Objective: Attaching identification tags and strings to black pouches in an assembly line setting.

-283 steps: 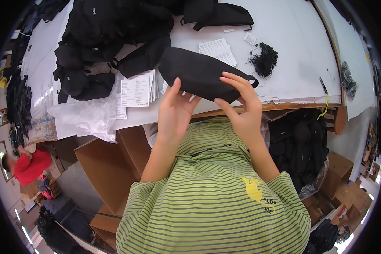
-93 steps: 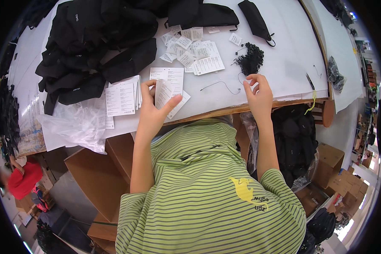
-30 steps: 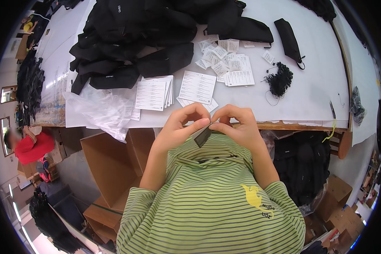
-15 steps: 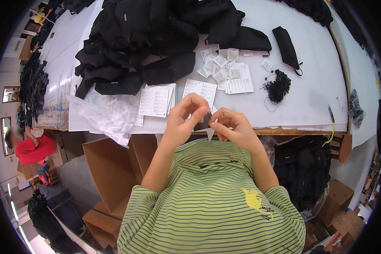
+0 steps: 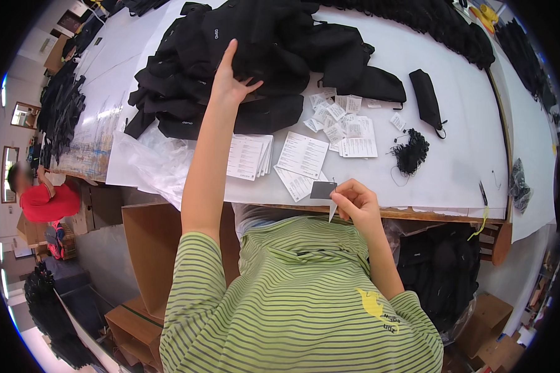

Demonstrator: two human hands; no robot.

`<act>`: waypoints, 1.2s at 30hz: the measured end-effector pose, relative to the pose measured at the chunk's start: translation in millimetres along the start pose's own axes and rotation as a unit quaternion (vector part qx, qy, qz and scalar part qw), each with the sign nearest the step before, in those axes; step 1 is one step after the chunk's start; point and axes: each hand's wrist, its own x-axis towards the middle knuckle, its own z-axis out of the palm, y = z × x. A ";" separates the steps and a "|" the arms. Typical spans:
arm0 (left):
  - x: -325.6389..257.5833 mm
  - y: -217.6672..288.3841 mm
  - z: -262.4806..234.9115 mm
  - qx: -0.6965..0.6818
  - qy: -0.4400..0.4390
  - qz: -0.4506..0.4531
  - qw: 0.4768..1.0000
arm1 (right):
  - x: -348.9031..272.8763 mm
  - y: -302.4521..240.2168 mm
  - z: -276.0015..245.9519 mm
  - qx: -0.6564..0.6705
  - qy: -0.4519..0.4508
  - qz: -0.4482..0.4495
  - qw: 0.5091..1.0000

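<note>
My left hand (image 5: pixel 231 78) reaches far forward and rests flat on the heap of black bags (image 5: pixel 255 59) at the back of the white table (image 5: pixel 466 155), fingers spread. My right hand (image 5: pixel 354 200) stays close to my chest at the table's near edge, pinching a small dark card tag (image 5: pixel 323 190) together with a thin white slip that hangs below it. Between the two hands lie white printed cards (image 5: pixel 302 154) and a stack of paper sheets (image 5: pixel 249 155).
Small white tags (image 5: pixel 339 115) are scattered by a bundle of black strings (image 5: pixel 409 152) and a single rolled black pouch (image 5: pixel 427 98). Clear plastic bags (image 5: pixel 146 171) lie at the left. An open cardboard box (image 5: pixel 149 248) stands below the table. A person in red (image 5: pixel 40 200) sits at far left.
My left hand has left the tag and stretched out onto the black bag heap. My right hand alone keeps the dark tag near the table edge.
</note>
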 end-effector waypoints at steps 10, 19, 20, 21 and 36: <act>-10.8 -23.3 29.4 0.108 0.025 0.199 0.974 | -6.9 2.5 2.0 -0.006 -0.002 0.008 1.000; -43.3 -41.9 -6.4 0.541 -0.208 0.571 0.581 | -7.2 1.4 -0.1 -0.002 0.009 0.014 1.000; -48.7 -45.4 -16.1 0.589 -0.231 0.534 0.561 | -7.4 1.5 0.3 0.002 0.006 0.014 1.000; -46.9 -48.0 -29.0 0.588 -0.233 0.531 0.563 | -7.6 2.2 1.0 0.002 0.010 0.016 1.000; -91.4 -49.3 -3.5 0.731 -0.278 0.368 0.503 | -6.8 0.1 -5.4 -0.062 0.024 -0.001 0.998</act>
